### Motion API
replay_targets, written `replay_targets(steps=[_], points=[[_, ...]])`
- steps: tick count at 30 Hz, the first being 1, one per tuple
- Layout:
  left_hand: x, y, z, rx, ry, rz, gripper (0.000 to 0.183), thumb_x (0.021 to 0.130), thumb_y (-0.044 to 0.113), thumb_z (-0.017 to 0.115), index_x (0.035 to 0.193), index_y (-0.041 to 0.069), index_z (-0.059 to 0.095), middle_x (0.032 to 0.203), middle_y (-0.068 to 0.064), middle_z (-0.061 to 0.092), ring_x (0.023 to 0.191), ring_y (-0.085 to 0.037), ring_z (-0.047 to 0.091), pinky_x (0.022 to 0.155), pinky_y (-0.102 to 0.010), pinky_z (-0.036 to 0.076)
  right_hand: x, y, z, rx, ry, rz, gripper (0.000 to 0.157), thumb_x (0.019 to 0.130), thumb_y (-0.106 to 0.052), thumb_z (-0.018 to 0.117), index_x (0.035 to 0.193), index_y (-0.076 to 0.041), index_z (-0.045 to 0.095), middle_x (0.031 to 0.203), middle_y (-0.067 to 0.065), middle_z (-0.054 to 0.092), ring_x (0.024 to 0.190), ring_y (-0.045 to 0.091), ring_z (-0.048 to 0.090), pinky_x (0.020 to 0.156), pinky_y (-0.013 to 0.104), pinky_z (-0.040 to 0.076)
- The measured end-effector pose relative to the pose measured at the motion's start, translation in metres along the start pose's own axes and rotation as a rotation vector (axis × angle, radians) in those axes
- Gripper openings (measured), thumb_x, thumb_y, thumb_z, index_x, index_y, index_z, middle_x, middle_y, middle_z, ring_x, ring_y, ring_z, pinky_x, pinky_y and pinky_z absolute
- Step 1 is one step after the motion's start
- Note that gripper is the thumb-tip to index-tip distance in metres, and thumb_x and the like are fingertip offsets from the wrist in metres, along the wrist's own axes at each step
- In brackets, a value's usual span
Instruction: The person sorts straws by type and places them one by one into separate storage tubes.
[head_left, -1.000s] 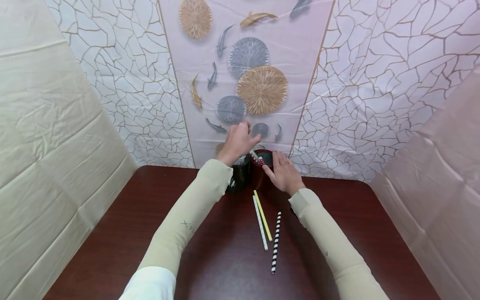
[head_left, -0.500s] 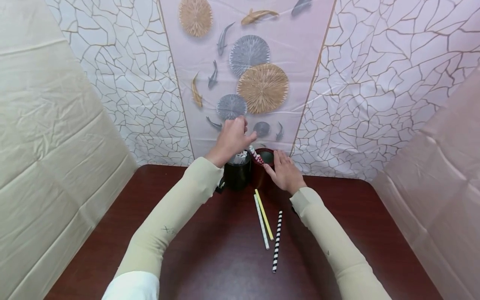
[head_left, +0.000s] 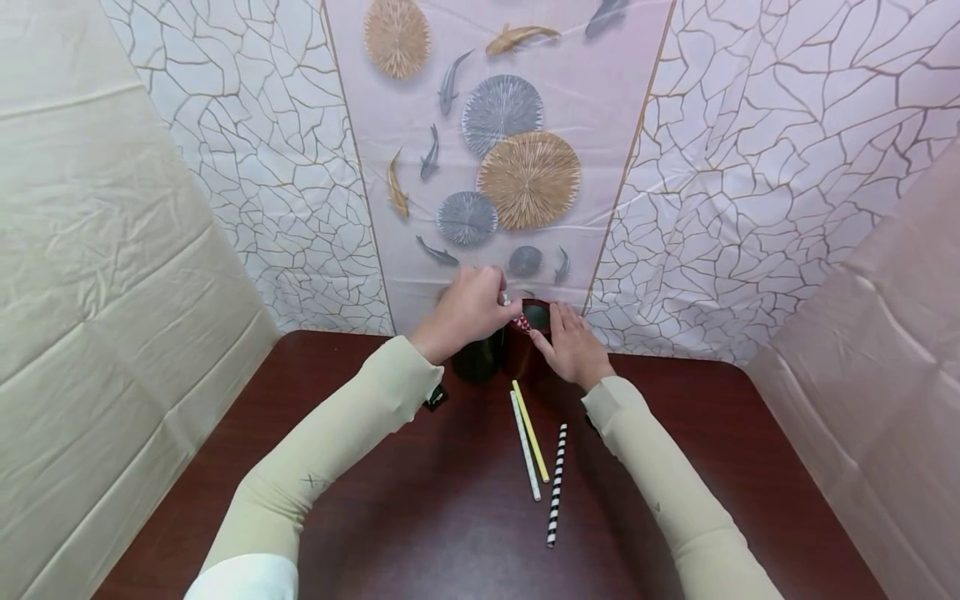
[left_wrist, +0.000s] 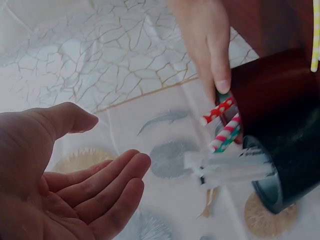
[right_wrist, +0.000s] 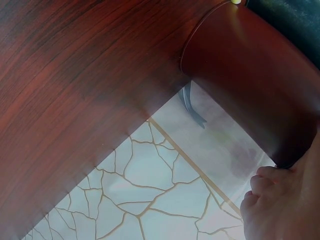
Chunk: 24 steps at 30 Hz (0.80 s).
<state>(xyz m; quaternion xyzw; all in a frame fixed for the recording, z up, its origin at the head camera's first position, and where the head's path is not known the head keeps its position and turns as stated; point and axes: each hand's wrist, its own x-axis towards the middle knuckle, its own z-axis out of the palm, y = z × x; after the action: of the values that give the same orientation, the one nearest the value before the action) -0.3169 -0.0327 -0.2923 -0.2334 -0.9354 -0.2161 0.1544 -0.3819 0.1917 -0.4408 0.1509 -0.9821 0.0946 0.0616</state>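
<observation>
My left hand (head_left: 468,308) hovers over the dark green cup (head_left: 477,360), partly hiding it in the head view. In the left wrist view that hand (left_wrist: 85,170) has loosely bent fingers and holds nothing. My right hand (head_left: 576,346) grips the dark red cup (head_left: 521,358) near its rim, thumb on the near side and fingers along the right. Inside the red cup stand a red straw with white dots (left_wrist: 219,111) and a pink-striped straw (left_wrist: 227,132), with some green beside it. White, clear-wrapped pieces (left_wrist: 235,167) stick out of the green cup.
On the brown table before the cups lie a yellow straw (head_left: 530,432), a white patterned straw (head_left: 525,446) and a black-and-white striped straw (head_left: 557,487). A patterned cloth wall (head_left: 420,292) rises close behind the cups.
My left hand has come down towards the cups, and now covers the green cup's mouth in the head view. My right hand stays on the red cup. The straws on the table lie unmoved.
</observation>
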Motion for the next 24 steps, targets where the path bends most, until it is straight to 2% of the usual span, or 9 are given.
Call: replay_targets(steps=[4, 6, 12, 16, 24], points=[[-0.005, -0.002, 0.01, -0.015, -0.043, 0.001, 0.039, 0.094, 0.023, 0.072, 0.062, 0.015, 0.052, 0.055, 0.008, 0.044, 0.057, -0.011, 0.046, 0.056, -0.026, 0.038, 0.0, 0.001, 0.002, 0.003, 0.02, -0.014, 0.084, 0.113, -0.056, 0.028, 0.166, 0.008, 0.014, 0.173, 0.03, 0.019, 0.163, 0.044, 0.018, 0.132, 0.059, 0.019], [-0.008, -0.004, 0.017, -0.027, -0.072, -0.001, 0.045, 0.094, 0.022, 0.071, 0.057, 0.015, 0.046, 0.051, 0.008, 0.037, 0.052, -0.011, 0.04, 0.055, -0.027, 0.035, 0.0, 0.001, 0.002, 0.005, 0.025, -0.019, 0.084, 0.113, -0.056, 0.028, 0.166, 0.008, 0.015, 0.173, 0.03, 0.02, 0.163, 0.044, 0.019, 0.132, 0.059, 0.02], [-0.016, -0.014, 0.039, 0.002, -0.199, -0.04, 0.059, 0.097, 0.027, 0.071, 0.049, 0.018, 0.037, 0.045, 0.008, 0.028, 0.046, -0.011, 0.033, 0.055, -0.028, 0.034, 0.0, 0.001, 0.002, 0.004, 0.012, -0.006, 0.085, 0.113, -0.057, 0.026, 0.167, 0.007, 0.012, 0.174, 0.029, 0.017, 0.164, 0.043, 0.017, 0.132, 0.059, 0.019], [-0.025, -0.021, 0.059, -0.018, -0.276, -0.077, 0.062, 0.098, 0.029, 0.072, 0.047, 0.017, 0.039, 0.043, 0.007, 0.03, 0.042, -0.011, 0.035, 0.054, -0.027, 0.037, 0.0, 0.001, 0.002, 0.005, -0.004, 0.002, 0.086, 0.113, -0.059, 0.025, 0.167, 0.006, 0.01, 0.175, 0.028, 0.014, 0.164, 0.042, 0.014, 0.133, 0.058, 0.017], [-0.036, -0.036, 0.104, -0.114, -0.351, -0.159, 0.062, 0.098, 0.028, 0.075, 0.048, 0.016, 0.04, 0.042, 0.006, 0.03, 0.036, -0.01, 0.033, 0.044, -0.025, 0.032, -0.001, 0.0, 0.001, 0.008, -0.003, 0.0, 0.086, 0.113, -0.059, 0.026, 0.167, 0.006, 0.01, 0.175, 0.027, 0.013, 0.165, 0.042, 0.014, 0.133, 0.058, 0.017]])
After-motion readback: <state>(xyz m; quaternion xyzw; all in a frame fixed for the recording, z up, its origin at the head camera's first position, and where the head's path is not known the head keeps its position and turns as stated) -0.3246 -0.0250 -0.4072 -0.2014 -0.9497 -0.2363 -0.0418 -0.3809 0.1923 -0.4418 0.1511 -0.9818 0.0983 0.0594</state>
